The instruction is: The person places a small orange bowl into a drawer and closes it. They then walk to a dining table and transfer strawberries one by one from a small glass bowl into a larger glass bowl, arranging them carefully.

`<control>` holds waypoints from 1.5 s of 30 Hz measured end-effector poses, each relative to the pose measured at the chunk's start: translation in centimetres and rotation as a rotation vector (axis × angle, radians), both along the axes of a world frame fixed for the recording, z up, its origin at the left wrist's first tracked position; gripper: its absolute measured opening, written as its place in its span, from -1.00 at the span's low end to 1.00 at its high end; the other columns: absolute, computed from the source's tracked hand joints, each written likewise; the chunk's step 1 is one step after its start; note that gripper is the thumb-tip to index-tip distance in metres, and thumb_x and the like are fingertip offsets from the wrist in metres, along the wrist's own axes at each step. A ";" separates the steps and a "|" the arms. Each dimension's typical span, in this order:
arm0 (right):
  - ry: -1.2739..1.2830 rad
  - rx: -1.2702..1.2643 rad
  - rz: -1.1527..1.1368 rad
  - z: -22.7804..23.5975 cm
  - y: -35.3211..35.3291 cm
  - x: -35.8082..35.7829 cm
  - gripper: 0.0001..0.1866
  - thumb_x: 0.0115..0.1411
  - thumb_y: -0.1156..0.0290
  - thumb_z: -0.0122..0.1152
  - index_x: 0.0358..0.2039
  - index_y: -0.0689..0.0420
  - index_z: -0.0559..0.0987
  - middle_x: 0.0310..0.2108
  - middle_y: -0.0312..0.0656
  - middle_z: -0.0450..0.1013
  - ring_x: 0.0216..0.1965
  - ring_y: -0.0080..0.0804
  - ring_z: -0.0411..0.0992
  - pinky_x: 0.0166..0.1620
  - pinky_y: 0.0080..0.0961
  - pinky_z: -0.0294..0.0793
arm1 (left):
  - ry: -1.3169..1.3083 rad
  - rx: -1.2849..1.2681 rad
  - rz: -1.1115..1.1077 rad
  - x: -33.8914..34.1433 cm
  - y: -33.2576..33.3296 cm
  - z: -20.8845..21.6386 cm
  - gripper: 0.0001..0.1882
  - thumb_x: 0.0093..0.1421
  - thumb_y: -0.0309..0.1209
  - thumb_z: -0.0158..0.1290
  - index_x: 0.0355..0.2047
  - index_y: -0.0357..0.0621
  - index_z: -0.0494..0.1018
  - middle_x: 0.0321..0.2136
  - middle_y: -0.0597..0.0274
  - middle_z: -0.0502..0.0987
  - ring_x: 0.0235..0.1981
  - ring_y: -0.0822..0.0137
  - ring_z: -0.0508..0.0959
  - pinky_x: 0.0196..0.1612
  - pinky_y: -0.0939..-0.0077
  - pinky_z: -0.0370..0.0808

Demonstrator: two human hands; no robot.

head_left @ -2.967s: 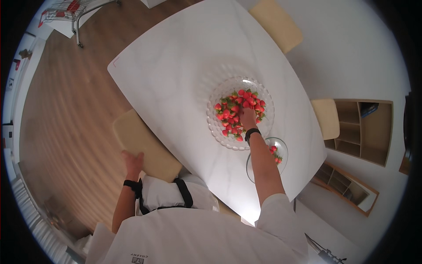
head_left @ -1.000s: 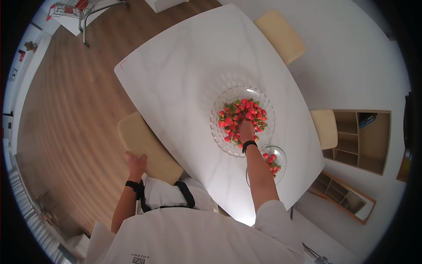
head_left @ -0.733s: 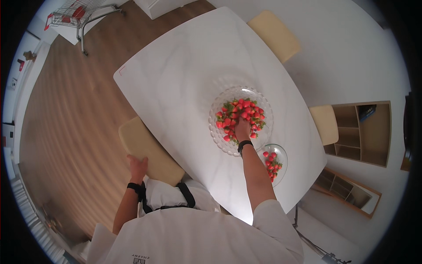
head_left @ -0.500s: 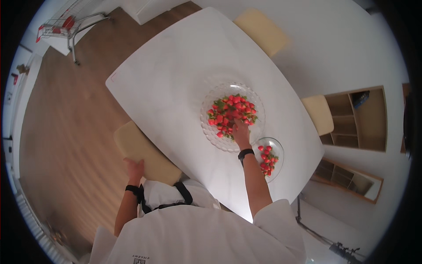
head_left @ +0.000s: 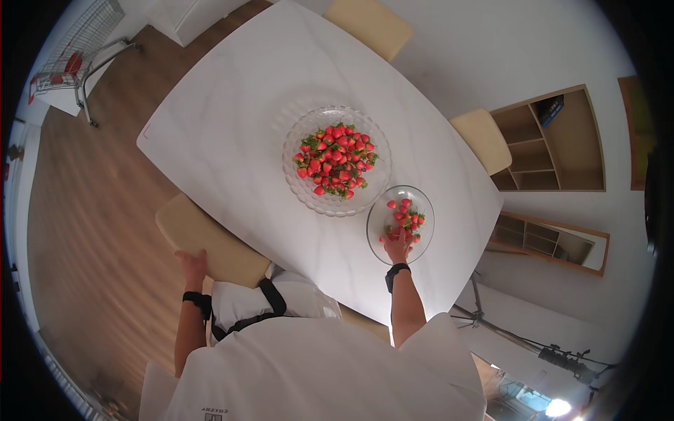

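At the left, the left hand (head_left: pixel 193 266) rests on the edge of the chair (head_left: pixel 210 238), its thumb apart from the other fingers and nothing visible between them; it has no part in the handling of the fruit. On the tabletop (head_left: pixel 232 154) to its right stands the bowl (head_left: pixel 298 188), clear and scalloped, with strawberries heaped over its middle, green leaves still on many of them. Neither hand is in it, and it appears to hold by far the larger share. Further right and nearer the person, just beside the bowl, the dish (head_left: pixel 378 219) holds a much smaller, loose cluster, mostly along its middle and right, with clear glass bare at its left. Judging by this uneven split, only a modest part of the fruit is in the dish and most lies in the bowl. The right hand (head_left: pixel 398 247) reaches over the dish's near side, its fingers bent down among the strawberries there. How far they are parted, and whether they have hold of one or are just off it, I cannot tell.
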State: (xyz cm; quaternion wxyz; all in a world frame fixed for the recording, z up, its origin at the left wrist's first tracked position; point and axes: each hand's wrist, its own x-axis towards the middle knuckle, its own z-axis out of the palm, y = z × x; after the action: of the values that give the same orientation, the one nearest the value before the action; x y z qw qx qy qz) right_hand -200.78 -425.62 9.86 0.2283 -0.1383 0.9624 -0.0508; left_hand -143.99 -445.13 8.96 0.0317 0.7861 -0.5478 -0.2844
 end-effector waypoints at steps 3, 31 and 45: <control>-0.016 0.072 -0.070 -1.1 -0.9 0.8 -0.15 -0.13 -0.05 0.21 0.22 -0.26 0.15 0.26 0.07 -0.19 0.12 0.22 0.00 0.05 0.04 0.21 | 0.020 -0.052 0.010 -0.1 0.0 0.0 -0.02 0.01 -0.12 0.11 0.09 -0.71 -0.15 -0.02 -0.42 0.25 0.04 -0.16 0.31 0.06 0.24 0.30; -0.041 -0.647 -0.189 -7.5 -8.2 -0.3 -0.83 0.15 0.25 0.08 -0.35 0.06 0.40 -0.59 -0.32 0.28 -0.62 -0.46 0.34 -0.70 -0.47 0.36 | 0.149 -0.254 0.081 -0.9 0.8 0.1 -0.34 -0.02 -0.33 0.12 -0.11 -0.48 -0.02 -0.18 -0.45 0.32 -0.15 -0.26 0.40 -0.11 0.13 0.39; 0.186 -0.508 -0.095 -11.6 -6.5 -4.3 -0.56 0.01 0.31 0.25 -0.05 0.02 0.42 -0.30 -0.13 0.34 -0.25 -0.26 0.37 -0.44 -0.38 0.50 | 0.178 -0.193 0.127 -1.7 0.2 2.0 -0.39 -0.02 -0.36 0.12 -0.15 -0.42 -0.01 -0.33 -0.40 0.43 -0.24 -0.28 0.46 -0.19 0.08 0.44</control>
State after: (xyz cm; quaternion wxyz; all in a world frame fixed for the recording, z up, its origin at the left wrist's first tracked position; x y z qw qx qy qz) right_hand -205.10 -432.15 -1.71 0.0945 -0.1496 0.9410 -0.2884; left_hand -145.74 -444.91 10.91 0.1736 0.7843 -0.5166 -0.2963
